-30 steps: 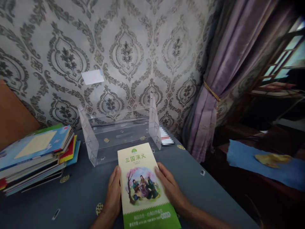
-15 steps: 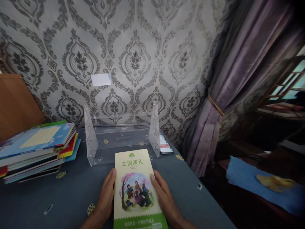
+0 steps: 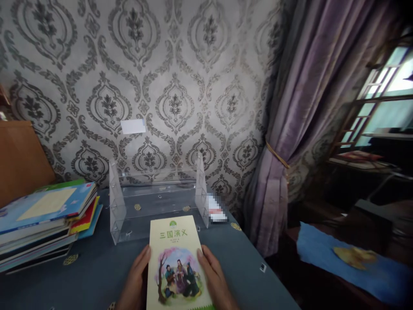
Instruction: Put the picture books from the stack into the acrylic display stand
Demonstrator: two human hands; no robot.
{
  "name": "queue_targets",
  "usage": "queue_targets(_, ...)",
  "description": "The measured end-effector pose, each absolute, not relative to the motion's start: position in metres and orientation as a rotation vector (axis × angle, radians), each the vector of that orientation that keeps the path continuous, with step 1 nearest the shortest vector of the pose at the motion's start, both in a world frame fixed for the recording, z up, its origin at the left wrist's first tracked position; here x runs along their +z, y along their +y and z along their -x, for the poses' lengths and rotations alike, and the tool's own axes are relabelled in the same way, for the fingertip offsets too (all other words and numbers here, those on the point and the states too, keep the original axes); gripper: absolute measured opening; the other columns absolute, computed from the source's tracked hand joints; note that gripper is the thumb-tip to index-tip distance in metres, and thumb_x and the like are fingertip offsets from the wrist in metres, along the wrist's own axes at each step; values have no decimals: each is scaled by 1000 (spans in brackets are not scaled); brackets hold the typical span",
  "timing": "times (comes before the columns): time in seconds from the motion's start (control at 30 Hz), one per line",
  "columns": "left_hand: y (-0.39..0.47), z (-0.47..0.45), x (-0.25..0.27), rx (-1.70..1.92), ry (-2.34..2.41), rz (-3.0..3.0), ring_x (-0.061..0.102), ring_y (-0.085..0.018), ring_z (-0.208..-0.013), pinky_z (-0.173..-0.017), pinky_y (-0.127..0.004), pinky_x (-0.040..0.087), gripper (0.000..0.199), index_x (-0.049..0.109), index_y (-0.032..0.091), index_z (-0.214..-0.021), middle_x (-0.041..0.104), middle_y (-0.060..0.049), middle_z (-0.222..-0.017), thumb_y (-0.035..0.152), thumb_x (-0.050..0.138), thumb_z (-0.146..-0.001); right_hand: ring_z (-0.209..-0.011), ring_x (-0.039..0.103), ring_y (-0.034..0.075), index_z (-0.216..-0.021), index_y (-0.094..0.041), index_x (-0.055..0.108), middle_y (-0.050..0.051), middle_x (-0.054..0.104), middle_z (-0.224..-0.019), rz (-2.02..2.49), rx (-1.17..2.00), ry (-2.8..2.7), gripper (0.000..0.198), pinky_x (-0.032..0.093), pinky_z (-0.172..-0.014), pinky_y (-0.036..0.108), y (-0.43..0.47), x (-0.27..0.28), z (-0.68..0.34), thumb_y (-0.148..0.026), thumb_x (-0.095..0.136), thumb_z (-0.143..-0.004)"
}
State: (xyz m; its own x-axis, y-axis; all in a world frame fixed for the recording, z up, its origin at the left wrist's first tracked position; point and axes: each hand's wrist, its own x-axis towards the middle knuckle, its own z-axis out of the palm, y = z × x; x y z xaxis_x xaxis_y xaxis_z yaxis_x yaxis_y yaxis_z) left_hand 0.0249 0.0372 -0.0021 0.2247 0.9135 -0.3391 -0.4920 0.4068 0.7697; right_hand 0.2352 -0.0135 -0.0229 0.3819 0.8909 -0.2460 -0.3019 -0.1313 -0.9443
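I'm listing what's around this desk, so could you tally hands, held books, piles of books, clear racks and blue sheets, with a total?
Left hand and right hand: 2
Held book: 1
Pile of books: 1
Clear rack: 1
Blue sheet: 1
Total: 6

Looks like a room in a home: damask-patterned wallpaper (image 3: 174, 56), purple curtain (image 3: 303, 107) tied back by a window (image 3: 371, 99), pile of books (image 3: 45, 219) on a cloth-like, pineapple-print covered surface (image 3: 245, 275).
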Motion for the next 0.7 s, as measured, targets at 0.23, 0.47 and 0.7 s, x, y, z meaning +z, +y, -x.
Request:
queue_targets(0.23,42,-27,-4,1048,895,-619,68,-38,-115,-102,-51,51,54,69,19,-118,74,-14,-117,46,80,-74,-116,62,34,-101,-21,72,9,74,-113,1212,1132,-665,72,51,-92,40,-10,-2,-224,-77,77,-56)
queue_targets(0.47,37,-31,5,1065,831,-631,64,-37,-122,-104,-46,51,55,72,16,-106,76,-14,-113,45,88,-62,-101,66,33,-93,-22,74,6,76,-92,1207,1091,-700,64,53,-87,41,-10,3,-222,-73,80,-54)
queue_targets(0.7,40,-26,1,1084,897,-688,57,-33,-131,-114,-42,42,44,73,22,-109,71,-10,-127,38,87,-70,-111,64,35,-98,-22,74,8,75,-101,1236,1047,-674,65,51,-92,43,-10,0,-226,-71,80,-55)
